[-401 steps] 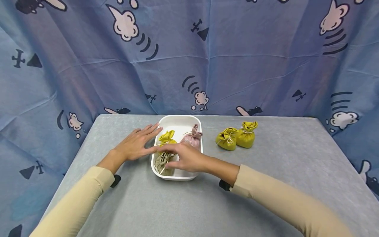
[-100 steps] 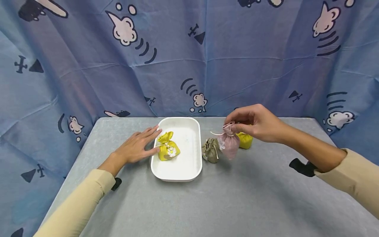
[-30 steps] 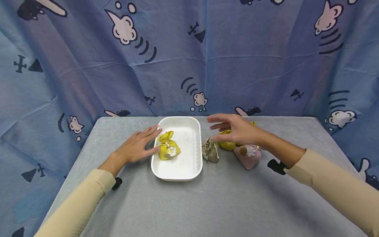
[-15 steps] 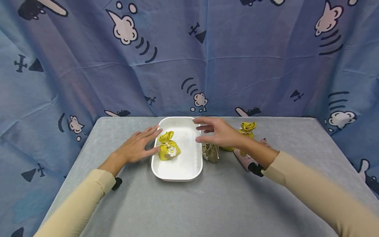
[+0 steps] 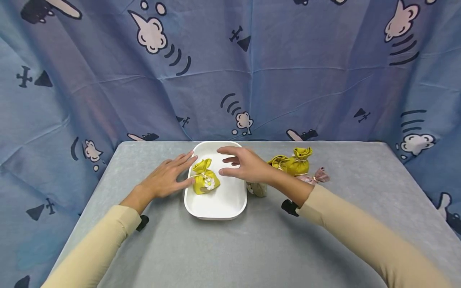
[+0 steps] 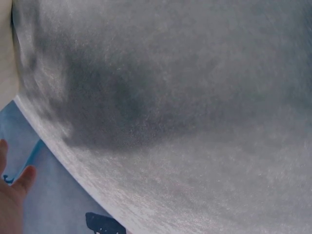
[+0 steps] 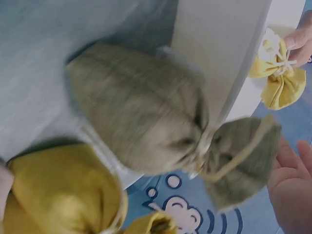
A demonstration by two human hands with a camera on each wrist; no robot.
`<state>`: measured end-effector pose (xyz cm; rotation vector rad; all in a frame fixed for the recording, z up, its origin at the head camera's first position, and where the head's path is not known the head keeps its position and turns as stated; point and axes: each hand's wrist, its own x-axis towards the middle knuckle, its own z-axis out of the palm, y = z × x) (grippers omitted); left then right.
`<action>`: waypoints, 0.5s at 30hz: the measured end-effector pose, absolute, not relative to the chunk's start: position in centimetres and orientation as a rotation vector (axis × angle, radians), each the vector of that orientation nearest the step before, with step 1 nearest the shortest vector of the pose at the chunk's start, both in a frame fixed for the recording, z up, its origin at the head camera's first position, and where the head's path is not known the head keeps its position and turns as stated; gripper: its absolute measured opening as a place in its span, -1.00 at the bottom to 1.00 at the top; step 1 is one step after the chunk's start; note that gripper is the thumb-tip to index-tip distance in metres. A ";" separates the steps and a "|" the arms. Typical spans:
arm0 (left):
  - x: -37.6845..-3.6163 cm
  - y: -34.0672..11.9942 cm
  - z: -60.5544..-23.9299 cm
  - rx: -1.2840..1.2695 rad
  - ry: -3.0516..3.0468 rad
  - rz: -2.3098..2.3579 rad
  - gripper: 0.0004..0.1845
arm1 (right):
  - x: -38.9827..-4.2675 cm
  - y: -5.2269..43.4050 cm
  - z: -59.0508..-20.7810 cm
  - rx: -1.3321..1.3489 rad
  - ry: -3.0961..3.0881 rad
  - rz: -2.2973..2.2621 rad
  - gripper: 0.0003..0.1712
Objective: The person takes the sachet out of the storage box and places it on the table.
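Note:
My left hand [image 5: 163, 176] rests with outstretched fingers at the left rim of a white tray [image 5: 223, 208]. Its thumb is beside a yellow drawstring pouch [image 5: 204, 185] with a white flower, lying inside the tray. Over the tray's right part hovers my right hand [image 5: 248, 164], fingers loosely bent and apart, nothing between them. Just outside the tray's right wall sits an olive-grey pouch [image 5: 257, 190], partly covered by the right hand; in the right wrist view this pouch [image 7: 141, 107] is large and close.
Two yellow pouches, a near one [image 5: 279, 161] and an upright one [image 5: 299, 163], stand right of the tray. A pink pouch [image 5: 321, 175] lies by them, partly behind the right forearm. A patterned blue curtain [image 5: 306, 92] hangs behind the grey table [image 5: 201, 256].
The olive-grey and pink pouches, earlier in the tray, are now on the table to its right. My right hand released the pink one and moved left over the tray. The left hand stayed put.

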<state>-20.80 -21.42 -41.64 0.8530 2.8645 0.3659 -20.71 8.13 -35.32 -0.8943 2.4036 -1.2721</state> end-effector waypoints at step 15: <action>-21.1 -21.7 -42.0 0.883 2.865 0.392 -0.18 | -21.1 4.7 -36.6 -0.918 2.428 -1.187 -0.28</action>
